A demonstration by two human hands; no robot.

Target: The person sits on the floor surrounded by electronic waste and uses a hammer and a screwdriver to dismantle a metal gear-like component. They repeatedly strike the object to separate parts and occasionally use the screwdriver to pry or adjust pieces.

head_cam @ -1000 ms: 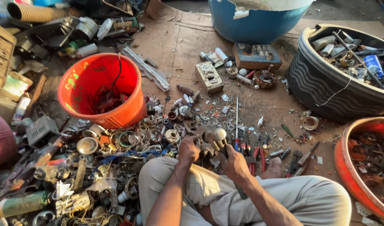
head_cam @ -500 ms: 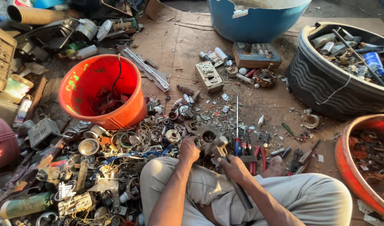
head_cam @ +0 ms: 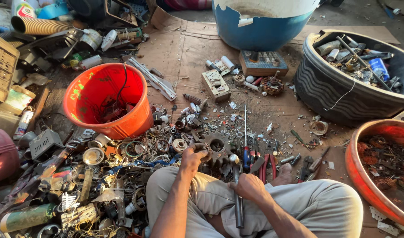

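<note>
Two hands are seen low in the middle of the view, above the crossed legs. A dark toothed metal part [head_cam: 216, 149] is gripped at its left edge by the left hand [head_cam: 192, 155], the fingers closed on it; it is held just over the cardboard floor [head_cam: 188, 53]. A hammer [head_cam: 237, 194] is clasped by the right hand [head_cam: 248, 185], fingers wrapped tight around the handle, and its head is placed at the part. An orange bucket [head_cam: 109, 103] is set to the left, a black tub [head_cam: 343, 94] to the right. Screwdrivers and pliers [head_cam: 263, 164] are laid just beside the right hand.
</note>
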